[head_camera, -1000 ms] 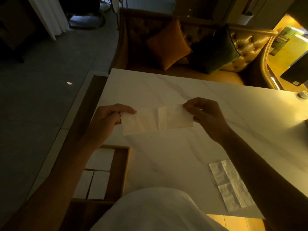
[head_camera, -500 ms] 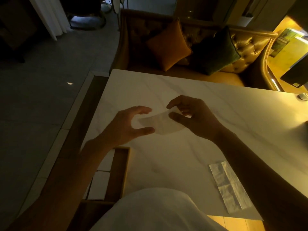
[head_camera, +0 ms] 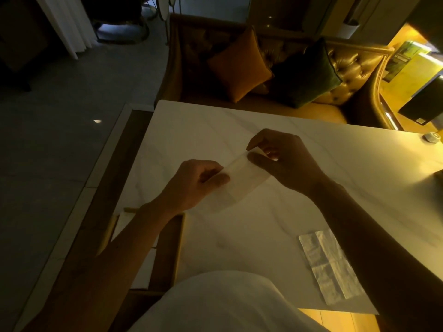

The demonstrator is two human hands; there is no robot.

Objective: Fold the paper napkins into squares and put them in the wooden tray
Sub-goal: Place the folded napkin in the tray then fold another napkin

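Note:
A folded white paper napkin [head_camera: 239,182] is held just above the white marble table [head_camera: 239,130]. My left hand [head_camera: 191,185] pinches its near left edge and my right hand [head_camera: 285,161] pinches its far right corner. Another napkin [head_camera: 328,267] lies flat and partly unfolded on the table near the front right, partly under my right forearm. The wooden tray [head_camera: 178,236] sits left of the table, below my left forearm, with folded white napkins [head_camera: 124,224] inside, mostly hidden.
A tufted sofa [head_camera: 354,61] with an orange cushion [head_camera: 239,63] and a dark green cushion [head_camera: 306,73] stands behind the table. A small round object [head_camera: 431,137] sits at the table's far right edge. My white-clad knee [head_camera: 215,303] is at the bottom.
The napkin was stretched wide between both hands a second ago. The hands came together, folding it in half, and now both pinch the folded piece, tilted diagonally.

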